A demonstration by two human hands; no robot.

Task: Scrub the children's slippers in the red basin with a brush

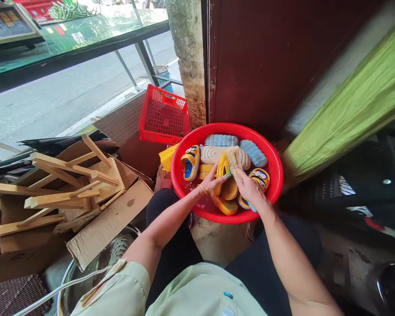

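Note:
A red basin in front of me holds water and several pieces of footwear. My left hand grips a yellow slipper, tilted up near the basin's middle. In my right hand is a beige, coarse-textured scrubber, against or right beside that slipper; its exact kind is unclear. Below both hands lies another yellow slipper. Yellow-and-blue clogs with a cartoon design rest at the left and right sides. Light-blue soles and a cream sole show toward the back.
Behind the basin to the left stands a red plastic crate. Wooden pieces and cardboard are piled at my left. A dark red door panel rises behind, and a green cloth hangs at the right.

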